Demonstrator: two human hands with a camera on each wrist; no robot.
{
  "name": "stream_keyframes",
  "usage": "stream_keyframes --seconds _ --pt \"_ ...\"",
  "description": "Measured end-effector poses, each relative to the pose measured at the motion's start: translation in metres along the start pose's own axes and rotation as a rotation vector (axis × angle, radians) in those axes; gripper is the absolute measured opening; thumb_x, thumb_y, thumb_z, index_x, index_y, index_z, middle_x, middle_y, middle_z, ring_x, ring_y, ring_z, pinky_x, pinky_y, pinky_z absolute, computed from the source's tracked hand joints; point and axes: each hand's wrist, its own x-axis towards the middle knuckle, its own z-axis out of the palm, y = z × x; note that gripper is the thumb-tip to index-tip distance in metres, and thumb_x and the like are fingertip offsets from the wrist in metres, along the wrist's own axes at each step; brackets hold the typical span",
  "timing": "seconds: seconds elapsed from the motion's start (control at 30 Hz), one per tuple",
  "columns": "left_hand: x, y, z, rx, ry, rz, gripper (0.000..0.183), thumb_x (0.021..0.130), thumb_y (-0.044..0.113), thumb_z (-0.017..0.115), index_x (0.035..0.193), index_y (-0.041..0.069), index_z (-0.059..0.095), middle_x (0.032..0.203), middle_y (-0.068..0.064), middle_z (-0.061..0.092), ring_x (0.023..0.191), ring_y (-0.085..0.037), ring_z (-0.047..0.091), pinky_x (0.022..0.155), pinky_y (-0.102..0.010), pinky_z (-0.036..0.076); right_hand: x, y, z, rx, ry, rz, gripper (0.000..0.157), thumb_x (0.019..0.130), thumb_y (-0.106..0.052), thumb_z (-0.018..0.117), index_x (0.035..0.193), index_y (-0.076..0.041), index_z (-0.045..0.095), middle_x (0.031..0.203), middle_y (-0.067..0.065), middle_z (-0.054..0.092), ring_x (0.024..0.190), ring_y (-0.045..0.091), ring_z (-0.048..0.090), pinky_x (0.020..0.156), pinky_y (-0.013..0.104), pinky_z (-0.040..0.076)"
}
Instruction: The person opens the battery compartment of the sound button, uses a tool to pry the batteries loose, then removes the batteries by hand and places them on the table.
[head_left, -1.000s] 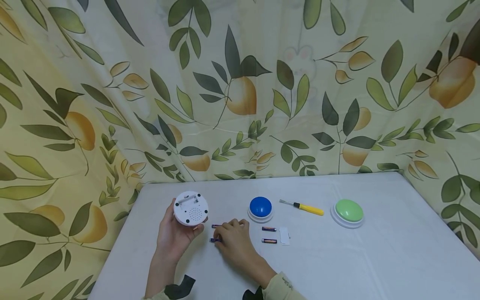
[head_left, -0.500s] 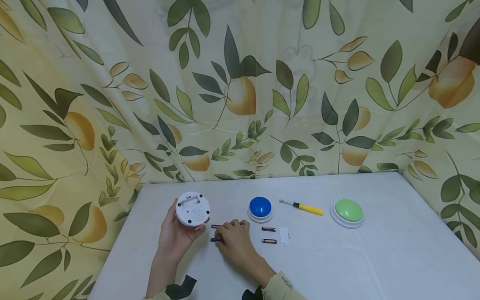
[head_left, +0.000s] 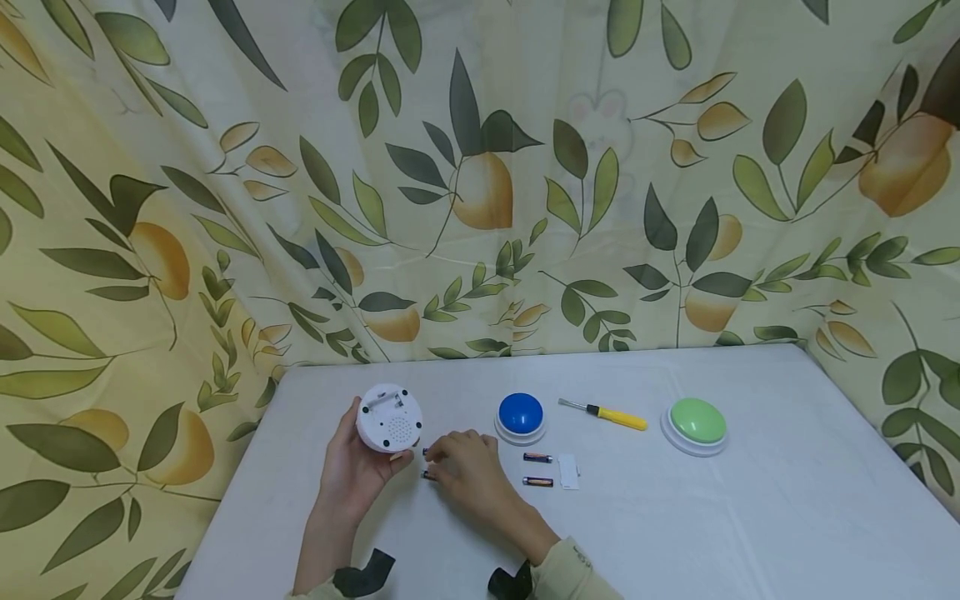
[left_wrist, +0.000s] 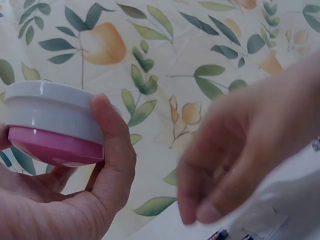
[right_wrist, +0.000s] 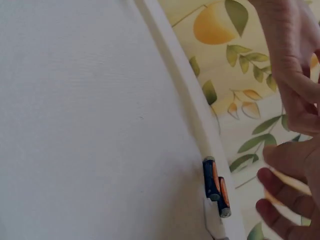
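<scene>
A round pink-domed buzzer button (left_wrist: 55, 145) with a white base is in my left hand (head_left: 351, 475), gripped by its rim between thumb and fingers. Its underside faces the head camera, showing a battery slot, speaker holes and dark feet. My right hand (head_left: 472, 475) is beside it, fingers bent, over two batteries. Only the left ends of the upper battery (head_left: 425, 452) and lower battery (head_left: 428, 476) show. In the right wrist view, the fingers (right_wrist: 285, 195) are partly cut off. No view settles whether they pinch a battery.
A blue buzzer button (head_left: 521, 414), a yellow-handled screwdriver (head_left: 621, 418) and a green buzzer button (head_left: 698, 422) lie along the table (head_left: 675, 533). Nearer are two more batteries (head_left: 537, 482) and a white battery cover (head_left: 569, 472). A printed curtain (head_left: 480, 292) hangs behind.
The left hand has drifted slightly right with the pink buzzer button. My right hand has shifted a little up, covering more of the batteries; the lower battery's visible end sits slightly higher.
</scene>
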Motion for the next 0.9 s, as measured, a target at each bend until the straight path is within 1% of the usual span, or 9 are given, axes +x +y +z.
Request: stream_keyframes --seconds 0.07,0.2,0.27,0.4,0.5,0.6,0.73,0.83,0.9 --pt "0.002 -0.002 -0.001 0.06 0.006 0.017 0.056 0.111 0.059 0.029 0.155 0.025 0.029 0.141 -0.007 0.05 0.112 -0.021 0.064 0.081 -0.032 0.059 0.0 0.001 -0.004 0.101 -0.013 -0.027 0.016 0.097 -0.014 0.073 0.113 -0.016 0.074 0.109 -0.003 0.075 0.109 0.016 0.062 0.102 0.047 0.046" --pt "0.005 -0.005 -0.003 0.183 0.011 0.049 0.061 0.111 0.057 0.031 0.158 0.019 0.028 0.143 -0.007 0.048 0.117 -0.02 0.061 0.087 -0.037 0.059 0.0 0.001 -0.012 0.285 0.005 -0.071 0.021 0.101 -0.012 0.067 0.123 -0.013 0.067 0.119 0.0 0.07 0.11 0.017 0.062 0.096 0.037 0.057" --pt "0.006 -0.006 -0.003 0.235 0.015 0.062 0.064 0.111 0.056 0.033 0.159 0.015 0.027 0.146 -0.009 0.045 0.12 -0.021 0.058 0.091 -0.041 0.058 -0.001 0.0 -0.016 0.362 0.036 -0.08 0.025 0.103 -0.014 0.065 0.128 -0.013 0.064 0.125 0.001 0.067 0.111 0.017 0.062 0.095 0.035 0.058" --pt "0.007 -0.006 -0.002 0.331 0.026 0.073 0.067 0.11 0.055 0.036 0.161 0.012 0.028 0.151 -0.011 0.041 0.128 -0.025 0.052 0.098 -0.047 0.055 -0.001 -0.004 -0.024 0.452 0.113 -0.073 0.031 0.106 -0.02 0.061 0.137 -0.017 0.058 0.135 0.001 0.061 0.115 0.015 0.06 0.097 0.033 0.055" --pt "0.008 -0.007 -0.002 0.402 0.024 0.081 0.063 0.11 0.053 0.037 0.159 0.012 0.032 0.152 -0.013 0.04 0.131 -0.029 0.048 0.101 -0.05 0.053 -0.001 -0.006 -0.029 0.478 0.143 -0.069 0.034 0.107 -0.023 0.059 0.141 -0.02 0.056 0.14 0.002 0.059 0.117 0.014 0.059 0.1 0.037 0.055" --pt "0.009 -0.008 -0.001 0.468 0.03 0.089 0.058 0.11 0.049 0.038 0.155 0.013 0.039 0.15 -0.012 0.043 0.131 -0.032 0.048 0.101 -0.051 0.052 -0.001 -0.008 -0.033 0.492 0.134 -0.065 0.039 0.106 -0.025 0.059 0.145 -0.025 0.053 0.146 0.0 0.057 0.122 0.016 0.059 0.103 0.043 0.054" --pt "0.012 -0.01 0.002 0.548 0.061 0.087 0.053 0.109 0.047 0.045 0.151 0.014 0.048 0.146 -0.01 0.049 0.129 -0.033 0.05 0.098 -0.049 0.054 -0.001 -0.009 -0.038 0.505 0.08 -0.073 0.05 0.105 -0.024 0.061 0.153 -0.031 0.047 0.156 -0.004 0.049 0.132 0.023 0.056 0.107 0.054 0.052" --pt "0.013 -0.011 0.003 0.603 0.089 0.085 0.05 0.107 0.045 0.052 0.148 0.016 0.052 0.143 -0.01 0.054 0.125 -0.03 0.053 0.096 -0.046 0.056 -0.001 -0.009 -0.041 0.482 0.027 -0.098 0.06 0.103 -0.026 0.066 0.157 -0.03 0.042 0.161 -0.003 0.045 0.139 0.029 0.053 0.11 0.057 0.05" --pt "0.013 -0.013 0.004 0.643 0.104 0.092 0.048 0.106 0.042 0.055 0.147 0.017 0.054 0.14 -0.011 0.056 0.119 -0.027 0.056 0.094 -0.044 0.057 -0.001 -0.009 -0.042 0.454 -0.012 -0.121 0.067 0.101 -0.028 0.069 0.16 -0.028 0.038 0.163 -0.002 0.043 0.143 0.03 0.05 0.112 0.057 0.049"
